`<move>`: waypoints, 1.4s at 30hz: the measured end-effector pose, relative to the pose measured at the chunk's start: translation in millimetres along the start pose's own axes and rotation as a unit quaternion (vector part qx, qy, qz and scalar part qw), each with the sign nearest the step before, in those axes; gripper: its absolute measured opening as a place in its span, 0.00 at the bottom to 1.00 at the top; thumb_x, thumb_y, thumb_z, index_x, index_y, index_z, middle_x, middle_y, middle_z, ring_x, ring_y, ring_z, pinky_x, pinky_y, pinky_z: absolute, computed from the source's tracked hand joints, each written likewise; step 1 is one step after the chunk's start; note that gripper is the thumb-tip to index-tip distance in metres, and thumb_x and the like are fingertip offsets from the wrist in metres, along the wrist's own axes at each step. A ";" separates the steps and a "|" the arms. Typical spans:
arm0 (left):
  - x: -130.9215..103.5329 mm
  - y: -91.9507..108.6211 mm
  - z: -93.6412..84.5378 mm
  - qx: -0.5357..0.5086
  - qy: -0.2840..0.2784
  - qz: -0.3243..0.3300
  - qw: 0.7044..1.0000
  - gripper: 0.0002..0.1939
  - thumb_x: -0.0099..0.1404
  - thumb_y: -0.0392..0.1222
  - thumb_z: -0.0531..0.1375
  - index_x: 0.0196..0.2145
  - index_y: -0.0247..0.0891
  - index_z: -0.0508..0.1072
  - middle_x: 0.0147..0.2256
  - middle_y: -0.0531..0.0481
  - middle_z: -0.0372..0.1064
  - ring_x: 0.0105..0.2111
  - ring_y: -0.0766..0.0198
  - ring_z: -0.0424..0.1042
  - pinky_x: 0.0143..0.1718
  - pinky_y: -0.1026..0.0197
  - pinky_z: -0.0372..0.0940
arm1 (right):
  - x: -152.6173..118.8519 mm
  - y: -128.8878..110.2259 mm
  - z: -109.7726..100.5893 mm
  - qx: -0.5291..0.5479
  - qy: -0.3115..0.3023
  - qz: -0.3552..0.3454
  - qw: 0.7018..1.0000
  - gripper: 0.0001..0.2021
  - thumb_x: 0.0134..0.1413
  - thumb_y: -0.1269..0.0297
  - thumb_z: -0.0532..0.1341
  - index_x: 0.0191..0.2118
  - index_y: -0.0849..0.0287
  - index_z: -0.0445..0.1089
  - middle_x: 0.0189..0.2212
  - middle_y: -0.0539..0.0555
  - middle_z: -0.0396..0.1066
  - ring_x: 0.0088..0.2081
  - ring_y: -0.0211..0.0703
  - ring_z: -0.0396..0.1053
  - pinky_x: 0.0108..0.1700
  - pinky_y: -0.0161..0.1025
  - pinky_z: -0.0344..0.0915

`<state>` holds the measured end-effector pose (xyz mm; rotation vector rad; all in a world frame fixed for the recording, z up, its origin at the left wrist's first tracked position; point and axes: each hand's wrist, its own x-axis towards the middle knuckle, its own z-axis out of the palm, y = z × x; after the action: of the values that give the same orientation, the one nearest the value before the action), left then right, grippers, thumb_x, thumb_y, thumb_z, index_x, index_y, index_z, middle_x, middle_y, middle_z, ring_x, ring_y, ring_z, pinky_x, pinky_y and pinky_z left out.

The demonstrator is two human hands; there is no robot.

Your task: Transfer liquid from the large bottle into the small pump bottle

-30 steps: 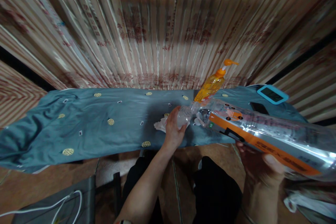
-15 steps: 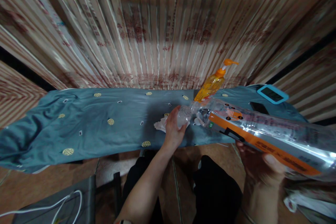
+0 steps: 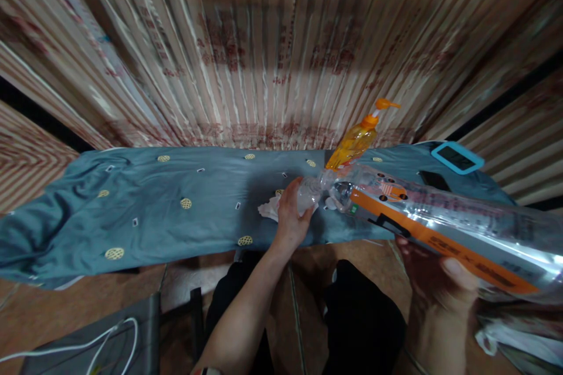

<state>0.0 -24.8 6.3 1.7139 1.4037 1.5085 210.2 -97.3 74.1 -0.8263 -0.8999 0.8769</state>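
Gripping, right hand: hand (image 3: 442, 281) at 4 o'clock, holding the large clear bottle from its lower side; thumb lies against the label's edge.
Large clear bottle (image 3: 440, 228): tilted well over, base toward 3 o'clock, neck toward 9 o'clock; orange-and-grey label on the side. Liquid level cannot be told.
Legs: black trousers (image 3: 363, 322), one leg each side of 6 o'clock, below the surface edge.
Seat: dark grey seat (image 3: 136, 334) at 8 o'clock, bearing a looped white cable (image 3: 65, 349).
Left hand: hand (image 3: 292, 217) just below centre at 6 o'clock, wrapped around the small clear bottle.
Small clear bottle (image 3: 308, 193): near centre at 5 o'clock, neck meeting the large bottle's neck; actual contact cannot be told.
White crumpled item (image 3: 269, 209): just beside the left hand, at 7 o'clock; material unclear.
Surface: cloth-covered surface (image 3: 145, 187), blue-green with yellow motifs, extending from 9 to 3 o'clock.
Pump bottle (image 3: 354, 143): between 2 and 3 o'clock, amber contents, orange pump head.
Phone-like dark slab (image 3: 433, 180): at 3 o'clock, partly behind the large bottle.
Blue-framed display (image 3: 457, 158): at 3 o'clock, just beyond the slab.
Backdrop: pleated curtain (image 3: 272, 41) at 12 o'clock, beige with red-brown print.
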 end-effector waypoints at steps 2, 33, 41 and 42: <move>-0.1 -0.3 -0.1 -0.002 -0.001 0.002 1.000 0.31 0.57 0.35 0.61 0.58 0.39 0.58 0.57 0.41 0.63 0.57 0.50 0.63 0.59 0.43 0.57 | -0.2 1.0 -1.0 0.004 -0.002 -0.002 1.000 0.15 0.33 0.55 0.71 0.33 0.52 0.77 0.21 0.48 0.76 0.22 0.41 0.73 0.26 0.36 0.71; -0.9 -3.6 2.0 -0.002 0.015 0.021 1.000 0.31 0.58 0.36 0.61 0.58 0.39 0.58 0.56 0.41 0.64 0.56 0.50 0.63 0.58 0.43 0.58 | 1.9 0.5 -0.6 -0.006 -0.024 -0.014 1.000 0.14 0.33 0.54 0.71 0.30 0.53 0.77 0.21 0.48 0.76 0.22 0.41 0.73 0.25 0.35 0.71; -1.0 -4.0 2.2 -0.003 0.007 0.013 1.000 0.31 0.58 0.37 0.61 0.58 0.41 0.58 0.57 0.41 0.63 0.57 0.50 0.63 0.59 0.42 0.57 | 1.2 1.5 -0.3 0.006 -0.026 -0.021 0.999 0.15 0.34 0.55 0.71 0.32 0.54 0.77 0.22 0.48 0.76 0.22 0.39 0.73 0.25 0.34 0.71; -0.9 -4.3 2.1 -0.003 0.008 0.012 1.000 0.31 0.58 0.37 0.61 0.58 0.41 0.58 0.57 0.41 0.63 0.57 0.49 0.63 0.59 0.42 0.57 | 1.0 1.9 -0.9 0.006 -0.026 -0.021 0.999 0.15 0.35 0.55 0.71 0.32 0.54 0.77 0.22 0.48 0.76 0.22 0.39 0.73 0.26 0.35 0.71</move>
<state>0.4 -23.5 1.6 1.7246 1.3892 1.5416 210.8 -95.8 72.3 -0.7743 -0.9543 0.8688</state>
